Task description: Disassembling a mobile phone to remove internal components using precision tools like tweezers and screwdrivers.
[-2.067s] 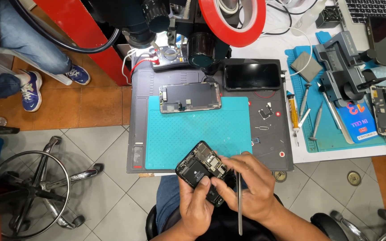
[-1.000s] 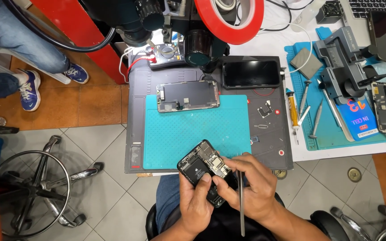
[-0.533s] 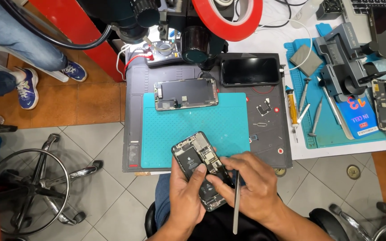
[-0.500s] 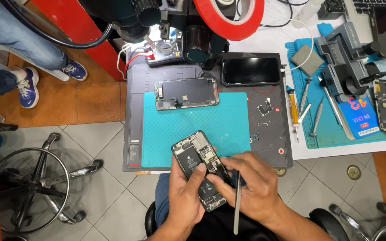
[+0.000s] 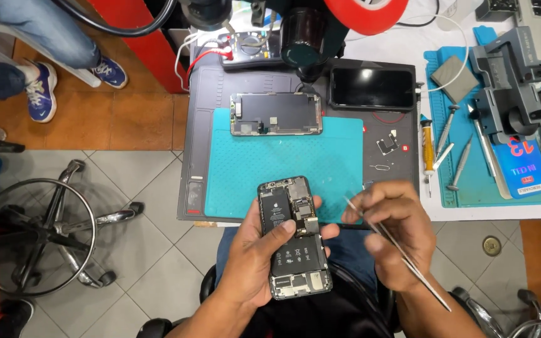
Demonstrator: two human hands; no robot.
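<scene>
I cradle the opened phone (image 5: 294, 236) in my left hand (image 5: 261, 263), out past the near edge of the surface and over my lap, its back off and battery and boards facing up so I can work on them. My thumb lies across the battery and my fingers wrap underneath to steady it. My right hand (image 5: 391, 235) pinches slim tweezers (image 5: 396, 250), fingers pressed together, the tip just beside the phone's upper right corner; whether it grips anything I cannot tell. On the teal mat (image 5: 283, 166) at the near edge lies a detached screen (image 5: 275, 114), parked clear.
</scene>
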